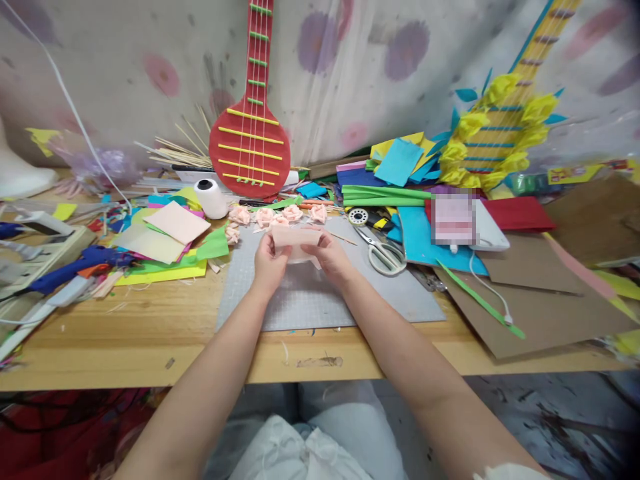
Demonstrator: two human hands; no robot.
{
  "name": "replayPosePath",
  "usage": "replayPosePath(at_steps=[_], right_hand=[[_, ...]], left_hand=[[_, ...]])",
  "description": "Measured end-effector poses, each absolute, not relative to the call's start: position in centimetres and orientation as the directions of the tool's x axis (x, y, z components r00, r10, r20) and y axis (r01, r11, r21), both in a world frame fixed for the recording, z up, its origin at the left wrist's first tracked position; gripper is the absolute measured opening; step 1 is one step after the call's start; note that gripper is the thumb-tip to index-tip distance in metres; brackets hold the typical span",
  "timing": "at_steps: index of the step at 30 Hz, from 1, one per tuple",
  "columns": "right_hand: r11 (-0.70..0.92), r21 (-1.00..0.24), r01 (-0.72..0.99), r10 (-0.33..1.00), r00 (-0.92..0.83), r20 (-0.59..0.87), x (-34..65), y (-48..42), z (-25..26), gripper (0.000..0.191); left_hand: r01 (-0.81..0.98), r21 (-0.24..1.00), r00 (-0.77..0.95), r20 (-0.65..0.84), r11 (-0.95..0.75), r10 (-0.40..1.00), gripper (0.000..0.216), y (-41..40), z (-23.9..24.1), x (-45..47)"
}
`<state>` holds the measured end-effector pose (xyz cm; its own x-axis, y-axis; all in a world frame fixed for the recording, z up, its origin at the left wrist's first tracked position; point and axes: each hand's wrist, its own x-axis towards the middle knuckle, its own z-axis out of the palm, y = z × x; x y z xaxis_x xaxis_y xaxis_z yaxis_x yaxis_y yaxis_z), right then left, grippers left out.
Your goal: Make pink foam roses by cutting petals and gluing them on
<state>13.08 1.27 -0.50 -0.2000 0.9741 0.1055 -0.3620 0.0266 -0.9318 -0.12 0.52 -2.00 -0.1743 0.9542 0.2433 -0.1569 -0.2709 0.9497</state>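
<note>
Between my two hands is a pale pink sheet of paper (296, 236), bent over along its upper edge. My left hand (271, 259) pinches its left side, and my right hand (331, 257) grips the right side, thumbs toward me. Both hands are just above a grey cutting mat (280, 310). Right behind them, several pink paper flowers (291, 213) lie in a row at the mat's far edge. A pair of scissors (386, 256) rests on the mat to the right, near a thin wooden stick (343, 237).
A red paper lute (250, 148) leans upright at the back, beside a white thread spool (211, 199). Paper sheets (173, 225) and a blue glue gun (83, 265) lie left. Brown cardboard (505, 317) and a yellow flowered lute (493, 143) are at right.
</note>
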Motion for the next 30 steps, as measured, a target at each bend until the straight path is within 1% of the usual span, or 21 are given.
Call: replayPosePath(at_steps=[3, 5, 10, 13, 16, 19, 24, 27, 29, 30], right_hand=[[0.021, -0.938, -0.346, 0.97, -0.221, 0.103, 13.0, 1.2, -0.7, 0.037], [0.025, -0.945, -0.326, 0.971, -0.218, 0.101, 13.0, 1.1, -0.8, 0.036], [-0.024, -0.949, -0.316, 0.98, -0.195, 0.04, 12.7, 1.3, -1.1, 0.036], [0.008, -0.939, -0.343, 0.985, -0.157, 0.066, 12.4, 1.5, -1.2, 0.038], [0.044, -0.942, -0.332, 0.988, -0.126, 0.091, 12.4, 1.7, -1.4, 0.036], [0.058, -0.955, -0.29, 0.991, -0.102, 0.091, 12.5, 2.0, -1.7, 0.034], [0.035, -0.96, -0.278, 0.986, -0.145, 0.078, 11.8, 1.6, -1.8, 0.031], [0.012, -0.96, -0.281, 0.984, -0.165, 0.06, 12.0, 1.5, -1.3, 0.031], [-0.007, -0.975, -0.223, 0.986, -0.163, 0.03, 12.9, 1.9, -1.1, 0.031], [-0.009, -0.988, -0.154, 0.991, -0.135, 0.012, 13.5, 2.2, -1.0, 0.03]], left_hand=[[-0.095, 0.961, -0.152, 0.245, -0.261, 0.957, 0.043, 0.3, -2.2, -0.1], [-0.057, 0.969, -0.141, 0.231, -0.241, 0.963, 0.044, 0.2, -2.5, -0.1], [0.05, 0.972, -0.157, 0.234, -0.229, 0.96, 0.032, 0.2, -2.8, 0.3], [0.12, 0.963, -0.18, 0.259, -0.24, 0.949, 0.028, 0.3, -2.8, 0.6], [0.143, 0.96, -0.221, 0.267, -0.239, 0.938, 0.024, 0.5, -2.8, 0.6], [0.114, 0.968, -0.236, 0.244, -0.222, 0.941, 0.022, 0.6, -2.8, 0.4], [-0.001, 0.98, -0.208, 0.195, -0.2, 0.958, 0.031, 0.4, -2.2, 0.4], [-0.061, 0.988, -0.167, 0.131, -0.143, 0.977, 0.024, 0.5, -1.9, 0.1], [-0.109, 0.988, -0.168, 0.09, -0.109, 0.982, 0.022, 0.7, -1.9, -0.2], [-0.142, 0.986, -0.185, 0.064, -0.091, 0.981, 0.022, 0.8, -1.9, -0.3]])
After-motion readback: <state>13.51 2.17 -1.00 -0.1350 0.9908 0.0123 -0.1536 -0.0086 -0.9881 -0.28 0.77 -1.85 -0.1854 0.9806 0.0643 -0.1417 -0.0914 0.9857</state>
